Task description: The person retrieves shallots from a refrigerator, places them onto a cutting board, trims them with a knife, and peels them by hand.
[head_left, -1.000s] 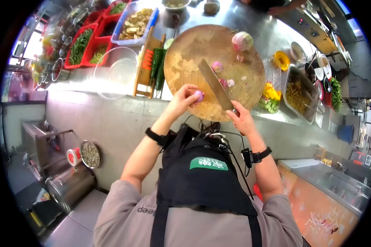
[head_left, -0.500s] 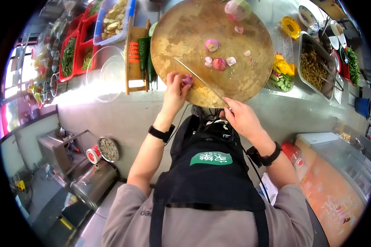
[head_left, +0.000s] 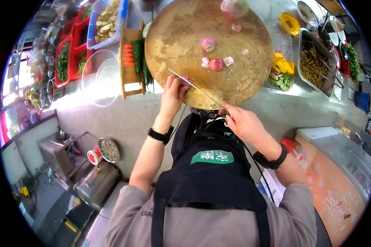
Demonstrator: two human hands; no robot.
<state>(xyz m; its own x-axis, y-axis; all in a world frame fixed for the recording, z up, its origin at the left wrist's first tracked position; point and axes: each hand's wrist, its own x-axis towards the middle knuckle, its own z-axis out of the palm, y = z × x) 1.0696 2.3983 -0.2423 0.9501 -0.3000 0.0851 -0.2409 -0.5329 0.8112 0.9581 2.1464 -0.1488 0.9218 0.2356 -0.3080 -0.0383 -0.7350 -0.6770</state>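
A large round wooden chopping block (head_left: pixel 169 37) stands before me. At its near left edge my left hand (head_left: pixel 172 98) pinches a small purple onion (head_left: pixel 186 79), partly hidden by fingers and blade. My right hand (head_left: pixel 246 124) is closed around the handle of a knife (head_left: pixel 195 86). The blade points up and left and crosses over the onion, close to my left fingertips; whether it has cut in, I cannot tell. Farther in on the block lie two more purple onions, one upper (head_left: pixel 208 45) and one lower (head_left: pixel 216 64), with loose peel pieces (head_left: pixel 228 61) around them. A bigger pinkish bulb (head_left: pixel 234 8) sits at the far edge.
Left of the block are cucumbers (head_left: pixel 138 55), a wooden rack (head_left: pixel 132 37), a clear round lid or bowl (head_left: pixel 103 78) and a tub of sliced pieces (head_left: pixel 107 26). On the right are cut yellow vegetables (head_left: pixel 282 64) and a metal tray (head_left: pixel 329 88) with brown food.
The knife has shifted left and down, and its blade now lies across the onion beside my left fingers. My right hand moved slightly down. The whole view has shifted a little.
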